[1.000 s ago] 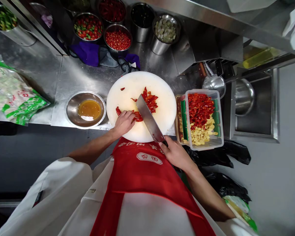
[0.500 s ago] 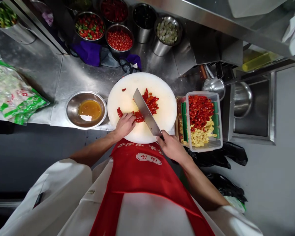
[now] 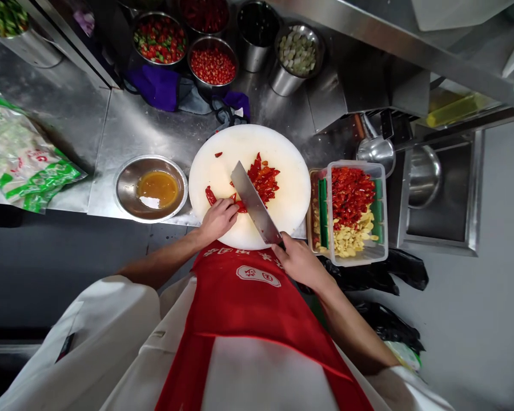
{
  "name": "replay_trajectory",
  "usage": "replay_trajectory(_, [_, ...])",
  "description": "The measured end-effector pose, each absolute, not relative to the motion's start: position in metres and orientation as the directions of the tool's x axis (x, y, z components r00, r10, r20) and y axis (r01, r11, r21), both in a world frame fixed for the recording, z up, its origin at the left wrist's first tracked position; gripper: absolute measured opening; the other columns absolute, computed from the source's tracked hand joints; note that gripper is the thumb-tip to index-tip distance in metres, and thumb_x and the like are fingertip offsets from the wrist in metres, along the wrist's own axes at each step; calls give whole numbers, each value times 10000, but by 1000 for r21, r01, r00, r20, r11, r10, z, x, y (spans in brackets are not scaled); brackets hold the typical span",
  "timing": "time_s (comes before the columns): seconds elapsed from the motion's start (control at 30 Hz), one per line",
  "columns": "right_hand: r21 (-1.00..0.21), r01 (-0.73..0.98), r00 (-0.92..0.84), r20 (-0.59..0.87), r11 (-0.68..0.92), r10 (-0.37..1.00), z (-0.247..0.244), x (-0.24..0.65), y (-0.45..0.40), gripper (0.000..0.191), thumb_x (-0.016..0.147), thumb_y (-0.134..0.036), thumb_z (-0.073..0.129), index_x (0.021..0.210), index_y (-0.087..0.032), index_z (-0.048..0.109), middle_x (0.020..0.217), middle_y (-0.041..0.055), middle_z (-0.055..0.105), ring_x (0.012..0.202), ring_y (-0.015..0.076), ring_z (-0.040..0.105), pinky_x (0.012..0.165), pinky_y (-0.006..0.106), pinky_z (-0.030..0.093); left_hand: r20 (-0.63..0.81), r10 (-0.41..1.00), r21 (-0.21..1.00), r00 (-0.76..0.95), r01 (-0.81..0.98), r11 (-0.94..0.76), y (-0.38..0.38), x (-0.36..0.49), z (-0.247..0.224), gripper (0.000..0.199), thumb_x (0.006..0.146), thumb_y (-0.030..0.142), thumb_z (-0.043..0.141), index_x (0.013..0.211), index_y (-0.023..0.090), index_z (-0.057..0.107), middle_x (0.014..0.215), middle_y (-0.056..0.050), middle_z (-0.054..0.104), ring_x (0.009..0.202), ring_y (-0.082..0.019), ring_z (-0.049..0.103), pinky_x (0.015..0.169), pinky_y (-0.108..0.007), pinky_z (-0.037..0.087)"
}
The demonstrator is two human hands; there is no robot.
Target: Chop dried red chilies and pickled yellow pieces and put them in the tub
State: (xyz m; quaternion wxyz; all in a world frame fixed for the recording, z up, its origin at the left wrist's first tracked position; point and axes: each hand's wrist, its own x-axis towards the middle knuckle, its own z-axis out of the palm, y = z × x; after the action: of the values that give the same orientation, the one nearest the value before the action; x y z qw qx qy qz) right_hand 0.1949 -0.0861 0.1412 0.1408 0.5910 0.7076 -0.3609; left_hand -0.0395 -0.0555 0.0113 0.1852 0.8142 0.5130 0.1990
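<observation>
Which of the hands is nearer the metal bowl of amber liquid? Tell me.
Left. The left hand, holding red chilies, is just right of the bowl; the right hand, gripping the cleaver, is farther right.

Apron (image 3: 257, 311): red cloth
Lettering (image 3: 240, 251): white characters across the apron's far end
Badge (image 3: 258, 275): white-outlined, rounded, with characters, just nearer than the lettering, on the apron
Straps (image 3: 184, 365): red, one at each side of the apron's near edge
Jacket (image 3: 265, 371): white, behind the apron
Left sleeve (image 3: 107, 325): white, loose, left of the apron
Tag (image 3: 65, 347): small, dark, on that sleeve
Hands (image 3: 218, 219): bare
</observation>
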Motion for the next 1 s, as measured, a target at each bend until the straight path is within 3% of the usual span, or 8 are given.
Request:
replay_trajectory(0.13, [-323,946,-203,-637,-19,744,114,172,-84,223,996,-298,404,1115,-172,544,939,107,734,872,245,681,696,279,374,140,899,500,415,753,-426,-54,-38,8,209,954,212,485,1050,169,666,1061,-106,636,1008,-240,573,950,-404,507])
replay_trajectory(0.27, [-378,926,-223,-571,-11,790,98,162,-64,229,992,-323,412,1103,-188,560,929,95,732,874,249,675,697,277,378,165,857,488,488,715,-500,-56,-46,9,225,970,233,473,1090,165,651,1117,-106,621,1051,-231,570,979,-385,499])
replay_trajectory(0.4, [-375,927,-215,-580,-24,786,127,183,-72,223,993,-332,411,1079,-191,561,903,88,732,859,249,672,682,275,367,161,845,477,509,710,-519,-63,-54,9,208,966,250,489,1064,172,654,1120,-111,604,1072,-232,560,973,-388,501])
replay_trajectory(0.63, [-338,941,-247,-683,3,687,162,198,-101,226,997,-352,429,1092,-192,557,903,84,732,865,237,679,680,273,347,250,904,500,347,753,-427,-69,-41,-1,138,932,203,525,932,174,660,988,-97,627,960,-223,580,872,-383,529])
replay_trajectory(0.87, [-297,955,-217,-663,14,716,106,162,-85,255,1005,-300,390,1163,-166,539,954,114,732,872,240,681,694,281,364,241,835,498,494,675,-544,-67,-52,-1,184,954,208,496,1017,165,663,1062,-97,652,993,-217,580,920,-382,517])
replay_trajectory(1.0, [-338,939,-263,-605,57,751,109,167,-73,251,1005,-337,393,1126,-183,551,949,105,731,874,250,677,691,283,360,231,766,486,600,611,-625,-67,-64,3,211,965,231,494,1075,179,666,1123,-93,638,1083,-218,564,969,-384,495])
